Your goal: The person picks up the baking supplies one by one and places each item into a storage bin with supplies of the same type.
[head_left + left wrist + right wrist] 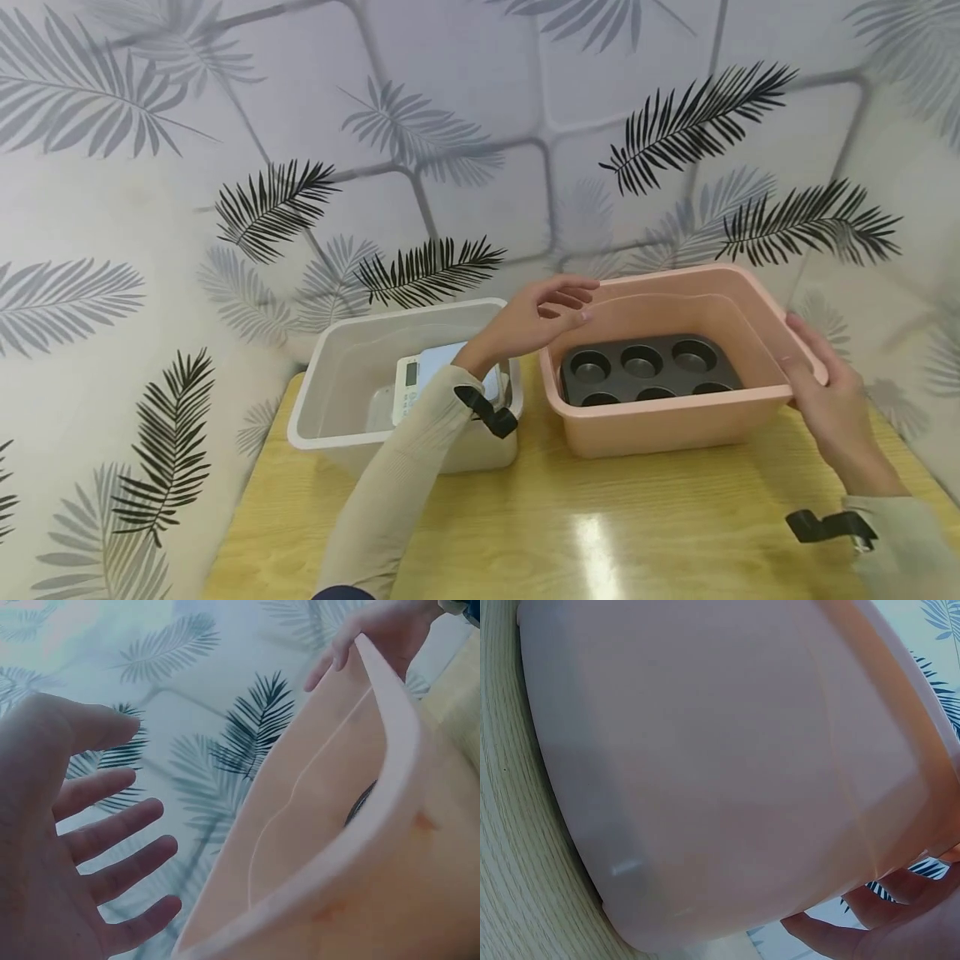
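fingers above yellow wooden table

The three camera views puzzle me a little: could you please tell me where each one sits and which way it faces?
Head: worn above, facing forward and down at the pink tub, muffin tin, white bin; both forearms show.
Left wrist: beside the tub's left rim, facing the leaf wall; open left hand shows, and the right hand's fingers at the far rim.
Right wrist: low by the tabletop, facing the tub's outer wall; right hand shows.
All share the tub.
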Demonstrator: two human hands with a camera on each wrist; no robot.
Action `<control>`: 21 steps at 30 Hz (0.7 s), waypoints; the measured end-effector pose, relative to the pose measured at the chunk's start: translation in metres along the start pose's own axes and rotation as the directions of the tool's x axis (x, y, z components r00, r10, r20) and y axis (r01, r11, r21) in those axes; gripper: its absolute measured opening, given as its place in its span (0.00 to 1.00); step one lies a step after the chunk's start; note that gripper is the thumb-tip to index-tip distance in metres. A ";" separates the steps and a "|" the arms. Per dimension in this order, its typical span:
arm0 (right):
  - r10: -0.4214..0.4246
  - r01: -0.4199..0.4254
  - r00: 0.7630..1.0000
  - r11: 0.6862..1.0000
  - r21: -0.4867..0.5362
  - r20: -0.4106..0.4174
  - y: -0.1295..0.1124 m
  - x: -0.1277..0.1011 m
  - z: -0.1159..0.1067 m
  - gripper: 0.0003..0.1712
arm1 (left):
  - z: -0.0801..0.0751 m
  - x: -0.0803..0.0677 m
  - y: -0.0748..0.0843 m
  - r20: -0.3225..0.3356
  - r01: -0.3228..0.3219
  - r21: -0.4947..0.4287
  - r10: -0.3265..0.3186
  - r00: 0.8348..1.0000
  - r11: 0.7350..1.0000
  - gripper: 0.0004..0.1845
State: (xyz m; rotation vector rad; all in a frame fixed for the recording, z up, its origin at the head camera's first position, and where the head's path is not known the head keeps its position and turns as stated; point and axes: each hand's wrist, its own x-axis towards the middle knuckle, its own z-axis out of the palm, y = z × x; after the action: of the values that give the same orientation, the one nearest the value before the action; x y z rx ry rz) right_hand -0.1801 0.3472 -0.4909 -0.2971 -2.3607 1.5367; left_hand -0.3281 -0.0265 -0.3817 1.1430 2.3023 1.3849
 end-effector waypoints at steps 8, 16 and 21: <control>0.022 -0.022 1.000 0.998 0.054 -0.004 -0.001 0.001 -0.002 0.34 | -0.025 -0.048 -0.006 -0.106 0.064 0.078 -0.055 0.993 0.995 0.25; 0.035 -0.036 0.999 0.999 -0.030 -0.031 -0.001 -0.004 0.002 0.34 | -0.039 -0.094 -0.008 -0.172 0.079 0.174 -0.049 0.984 0.982 0.24; 0.015 -0.016 1.000 0.999 -0.051 -0.026 -0.010 -0.003 0.004 0.34 | -0.043 -0.120 -0.012 -0.208 0.039 0.239 0.012 0.978 0.970 0.25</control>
State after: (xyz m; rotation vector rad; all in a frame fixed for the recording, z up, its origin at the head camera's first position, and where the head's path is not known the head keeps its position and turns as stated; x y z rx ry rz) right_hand -0.1785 0.3386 -0.4840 -0.3453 -2.3858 1.4720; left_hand -0.2766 -0.1436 -0.3918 1.0890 2.6847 1.3013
